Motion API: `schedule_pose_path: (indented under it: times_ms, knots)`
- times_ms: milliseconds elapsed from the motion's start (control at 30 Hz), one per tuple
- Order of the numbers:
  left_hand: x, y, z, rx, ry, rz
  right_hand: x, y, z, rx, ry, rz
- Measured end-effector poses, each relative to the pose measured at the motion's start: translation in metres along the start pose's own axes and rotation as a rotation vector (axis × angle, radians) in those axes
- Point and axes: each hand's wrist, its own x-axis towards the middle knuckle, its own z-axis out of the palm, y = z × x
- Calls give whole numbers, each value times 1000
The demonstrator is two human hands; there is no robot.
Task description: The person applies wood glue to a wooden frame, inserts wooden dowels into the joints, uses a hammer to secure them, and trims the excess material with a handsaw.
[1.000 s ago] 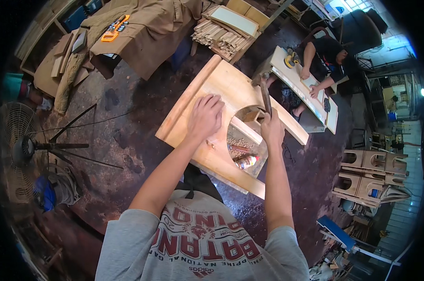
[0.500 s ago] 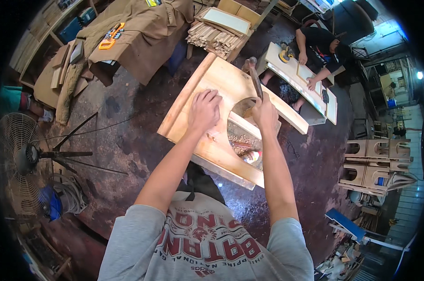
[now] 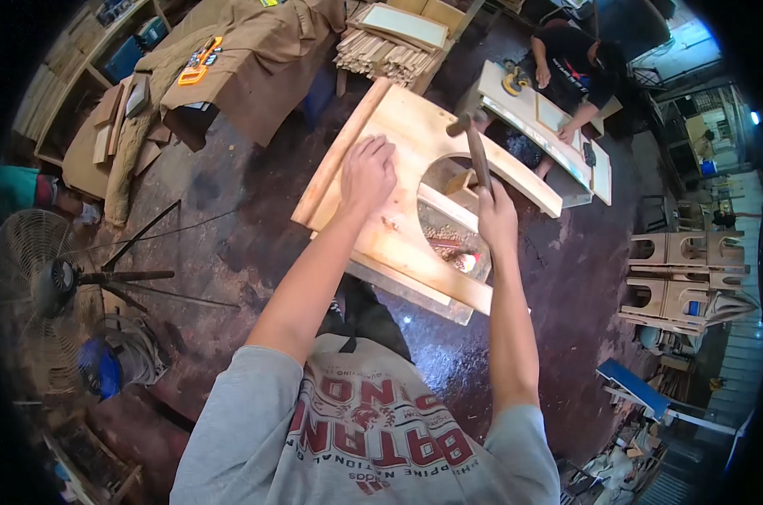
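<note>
A pale wooden panel (image 3: 402, 126) with a large arched cutout lies in front of me, a thicker rail along its far left edge. My left hand (image 3: 370, 172) rests on its surface, fingers laid out and holding nothing. In my right hand (image 3: 498, 220) is a hammer (image 3: 479, 160), gripped by its wooden handle. The hammer's head is raised over the panel's right arm, beyond the cutout. Through the opening show many small light brown pieces (image 3: 442, 236) and part of a white and red container (image 3: 465, 262), mostly hidden by the panel.
Another person (image 3: 571, 76) works at a low table (image 3: 516, 109) with a yellow sander (image 3: 514, 80) at the far right. A stand fan (image 3: 53, 278) is on the left, its legs reaching inward. Wood strips (image 3: 381, 61) are stacked at the back; arched wooden pieces (image 3: 689, 261) stand far right.
My right hand has shifted right and slightly down, and the hammer's handle now stands more upright. My left hand stays on the panel. The whole view has shifted slightly.
</note>
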Motion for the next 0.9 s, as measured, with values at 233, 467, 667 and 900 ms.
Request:
schedule_pose_path:
  times_ms: [233, 467, 667, 900]
  knots:
    - [11, -28, -28, 14, -172, 225, -173, -41, -22, -140, -161, 105]
    - [4, -31, -21, -67, -147, 118, -203, -30, 30, -137, 61, -28]
    - [0, -37, -19, -48, -124, 124, -202, -39, 28, -64, 35, 62]
    - [-1, -38, -20, -46, -124, 130, -196, -35, 29, -240, -70, 22]
